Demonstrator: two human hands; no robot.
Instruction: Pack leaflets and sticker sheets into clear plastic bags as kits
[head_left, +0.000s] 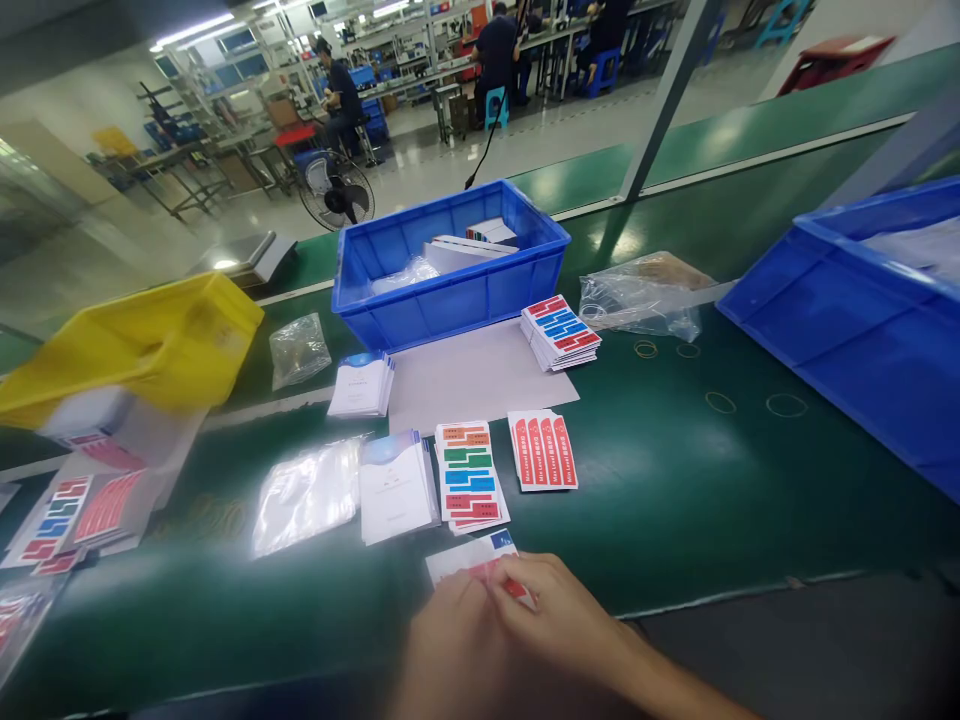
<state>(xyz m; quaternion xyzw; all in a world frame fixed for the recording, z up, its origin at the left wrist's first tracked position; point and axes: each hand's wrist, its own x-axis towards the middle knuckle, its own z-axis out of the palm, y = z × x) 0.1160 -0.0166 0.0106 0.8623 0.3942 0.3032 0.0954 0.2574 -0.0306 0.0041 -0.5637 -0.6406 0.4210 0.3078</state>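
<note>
At the front edge of the green table, my left hand (454,625) and my right hand (551,605) meet with fingers closed. Between them lie a white card (446,562) with a dark blue corner and a red-printed label sheet (523,594). Fingers hide much of both, and my left hand is partly blurred. Just beyond are a stack of multicolour label sheets (471,475) and a stack of red label sheets (544,450). Left of these rests a pile of white booklets (396,490). Clear plastic bags (307,495) lie flat beside it.
A blue bin (457,300) holding papers stands behind. Another blue bin (855,330) is at right, a tilted yellow bin (142,335) at left. More label sheets (525,335), small booklets (360,388) and rubber bands (720,402) lie about. Several people sit in the background.
</note>
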